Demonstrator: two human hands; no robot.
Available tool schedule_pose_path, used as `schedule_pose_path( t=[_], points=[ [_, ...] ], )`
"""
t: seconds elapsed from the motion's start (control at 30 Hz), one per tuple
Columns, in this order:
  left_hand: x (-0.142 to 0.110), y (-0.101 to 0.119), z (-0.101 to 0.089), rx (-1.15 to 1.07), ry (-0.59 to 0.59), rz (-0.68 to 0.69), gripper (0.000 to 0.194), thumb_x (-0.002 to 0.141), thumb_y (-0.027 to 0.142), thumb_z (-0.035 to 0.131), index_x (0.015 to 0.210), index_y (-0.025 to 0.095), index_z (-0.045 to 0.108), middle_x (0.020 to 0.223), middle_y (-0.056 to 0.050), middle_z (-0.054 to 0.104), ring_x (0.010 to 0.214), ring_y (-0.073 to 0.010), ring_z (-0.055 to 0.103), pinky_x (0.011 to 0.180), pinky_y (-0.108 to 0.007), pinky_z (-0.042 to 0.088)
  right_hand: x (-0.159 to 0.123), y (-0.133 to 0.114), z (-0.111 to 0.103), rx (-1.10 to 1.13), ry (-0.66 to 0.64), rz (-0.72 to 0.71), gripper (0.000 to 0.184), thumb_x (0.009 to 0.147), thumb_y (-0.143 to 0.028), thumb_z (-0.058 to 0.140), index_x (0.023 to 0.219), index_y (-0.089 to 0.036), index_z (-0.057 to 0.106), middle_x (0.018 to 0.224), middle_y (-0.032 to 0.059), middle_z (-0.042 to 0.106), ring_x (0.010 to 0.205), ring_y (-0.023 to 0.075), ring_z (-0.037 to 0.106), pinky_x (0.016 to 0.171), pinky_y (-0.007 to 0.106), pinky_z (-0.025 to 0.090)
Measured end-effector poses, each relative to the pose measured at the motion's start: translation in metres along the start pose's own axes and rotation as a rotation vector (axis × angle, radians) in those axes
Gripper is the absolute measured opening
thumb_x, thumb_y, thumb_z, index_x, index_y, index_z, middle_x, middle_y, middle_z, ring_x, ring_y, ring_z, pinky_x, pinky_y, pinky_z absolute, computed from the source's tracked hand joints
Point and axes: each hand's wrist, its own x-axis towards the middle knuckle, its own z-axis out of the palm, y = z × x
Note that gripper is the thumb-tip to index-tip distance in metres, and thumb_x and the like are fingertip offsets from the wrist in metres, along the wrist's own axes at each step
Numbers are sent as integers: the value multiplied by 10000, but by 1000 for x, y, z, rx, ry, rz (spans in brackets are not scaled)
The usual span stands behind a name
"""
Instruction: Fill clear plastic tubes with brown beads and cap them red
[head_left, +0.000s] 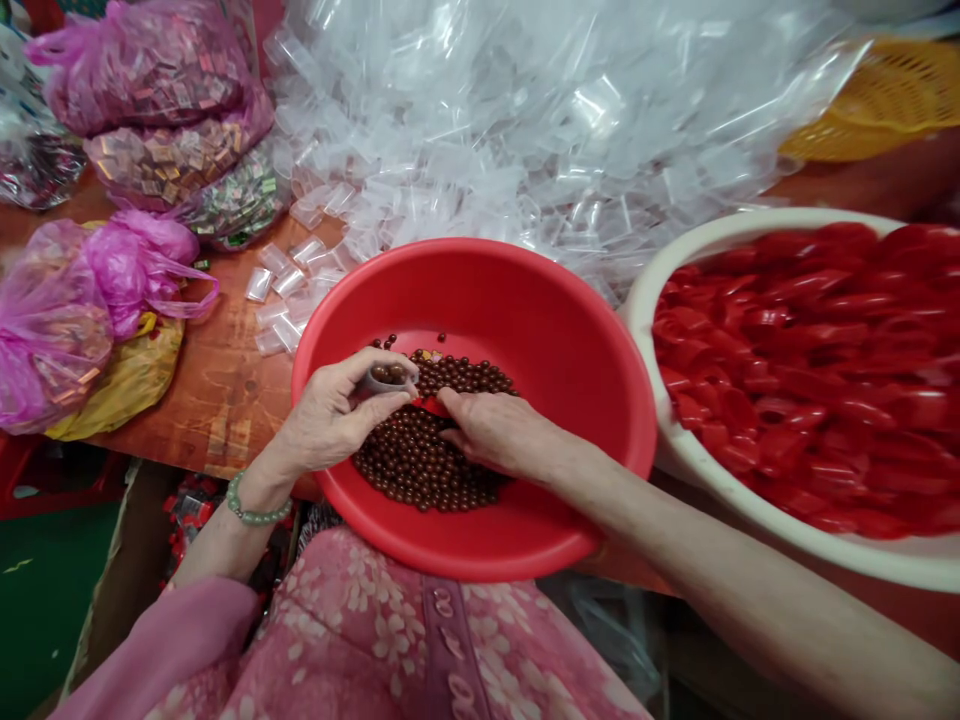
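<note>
My left hand [341, 405] is closed around a small clear plastic container [386, 378], tilted with its mouth facing up and several brown balls inside. My right hand [491, 425] pinches a red plastic piece [430, 405] beside that container, just over the pile; most of the piece is hidden by the fingers. Beneath both hands, a heap of small, shiny brown balls [427, 465] lies in a red plastic basin [585, 320]. A few stray balls sit apart from the heap toward the basin's far side.
Behind the basin spreads a large pile of clear plastic containers [480, 170]. To the right, a cream tub [641, 290] is full of red plastic pieces [810, 370]. Pink bags [150, 70] of small packets stand at left. A yellow basket [892, 95] is at the far right.
</note>
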Motion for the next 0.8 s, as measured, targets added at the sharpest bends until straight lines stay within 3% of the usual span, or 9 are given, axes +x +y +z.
schedule_pose_path(
  t=[0.07,0.27,0.33,0.43,0.53,0.63,0.7,0.8],
  points=[
    [1,0,-1,-15,-20,3,146,869,193,620,1005,145,640,926,-45,702,850,-124,666,845,-259,534,4,-1,2,-2,17,-8,298,953,-327,468,1166,-142,561,1109,163,695,969,290,692,727,341,492],
    [1,3,-1,-70,-9,-12,143,860,182,628,997,147,643,910,-36,688,845,-114,649,825,-237,515,4,4,-1,-13,94,-25,248,978,-298,427,1055,-165,622,1100,136,647,857,229,673,661,308,463],
    [1,2,-1,-88,23,-46,140,855,202,638,984,148,636,891,-35,682,839,-121,645,836,-253,513,-4,10,-7,62,198,-68,228,976,-301,445,924,-156,613,1017,117,646,793,192,647,665,297,463],
    [1,-2,-1,-92,88,-83,136,836,224,660,946,150,628,913,-42,673,863,-130,632,863,-268,499,-20,16,-16,376,476,-197,197,935,-294,533,775,-181,544,732,26,605,623,126,564,586,245,446],
    [3,-7,-1,-77,177,-69,176,799,243,700,931,152,629,1067,-68,660,968,-147,618,914,-274,473,-32,13,-19,667,693,-281,149,873,-328,641,888,-192,581,699,-7,632,542,105,545,497,219,434],
    [4,-10,0,-88,251,-112,214,773,267,732,919,152,626,1129,-72,652,982,-145,616,906,-267,464,-33,3,-16,794,807,-317,246,843,-293,693,1057,-200,617,904,39,732,702,141,681,620,245,542],
    [4,-9,0,-106,251,-172,234,763,288,746,912,152,628,1024,-52,671,886,-126,619,831,-250,475,-32,-2,-12,844,853,-324,271,843,-272,701,1099,-214,633,988,52,750,834,167,723,733,278,584],
    [4,-7,0,-125,270,-208,255,737,313,769,885,157,630,810,3,638,712,-91,579,694,-216,459,-30,-6,-7,908,936,-305,287,832,-268,723,1109,-229,659,1002,45,760,880,174,735,796,302,597]
  ],
)
